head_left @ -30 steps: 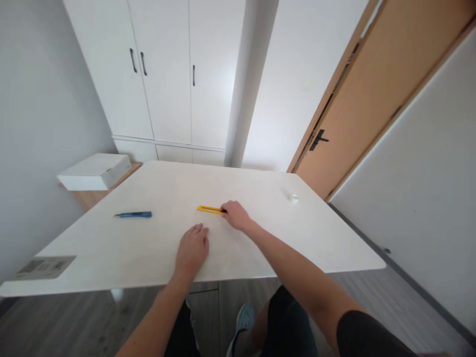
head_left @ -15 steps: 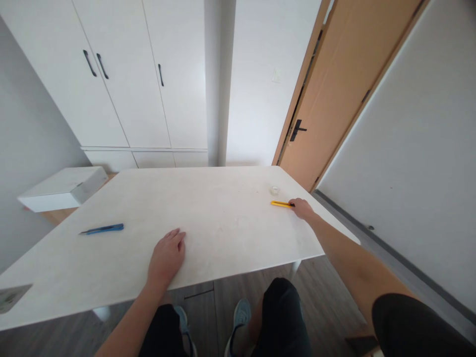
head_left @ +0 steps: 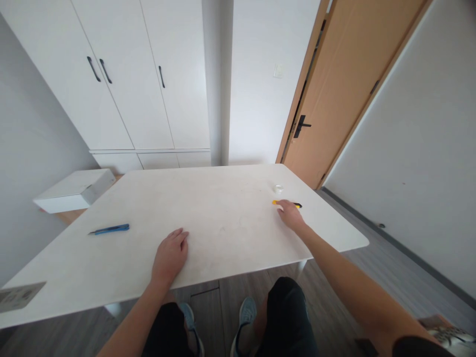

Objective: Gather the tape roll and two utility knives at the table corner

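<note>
right grip (head_left: 289, 214) rests loosely curled over the yellow utility knife (head_left: 277, 202), its ends showing either side. left grip (head_left: 170, 256) lies flat and open on the bench (head_left: 223, 218).

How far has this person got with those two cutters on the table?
The yellow utility knife lies near the table's far right edge, beside a small clear tape roll, with the right hand resting over it. The blue utility knife lies untouched at the left. The left hand rests flat, holding nothing.
</note>
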The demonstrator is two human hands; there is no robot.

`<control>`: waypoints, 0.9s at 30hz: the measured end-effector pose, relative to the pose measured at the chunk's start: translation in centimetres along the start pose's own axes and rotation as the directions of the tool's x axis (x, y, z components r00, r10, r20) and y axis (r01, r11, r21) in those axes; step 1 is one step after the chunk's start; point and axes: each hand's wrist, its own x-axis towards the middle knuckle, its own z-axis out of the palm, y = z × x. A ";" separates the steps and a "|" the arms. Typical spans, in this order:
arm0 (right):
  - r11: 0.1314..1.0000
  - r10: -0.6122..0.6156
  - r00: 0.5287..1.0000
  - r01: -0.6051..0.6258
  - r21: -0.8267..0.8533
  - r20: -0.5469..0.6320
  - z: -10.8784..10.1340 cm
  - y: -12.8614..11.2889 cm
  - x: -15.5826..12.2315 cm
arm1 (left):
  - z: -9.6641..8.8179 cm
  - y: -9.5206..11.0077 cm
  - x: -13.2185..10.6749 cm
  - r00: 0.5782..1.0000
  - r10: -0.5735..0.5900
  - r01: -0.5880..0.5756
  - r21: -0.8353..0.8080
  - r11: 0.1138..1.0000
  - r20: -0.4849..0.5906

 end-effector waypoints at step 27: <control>0.872 -0.473 0.877 0.451 0.190 0.089 4.9 -24.4 -0.9 | -1.1 1.7 -0.1 0.992 -0.120 0.125 -0.138 0.982 0.042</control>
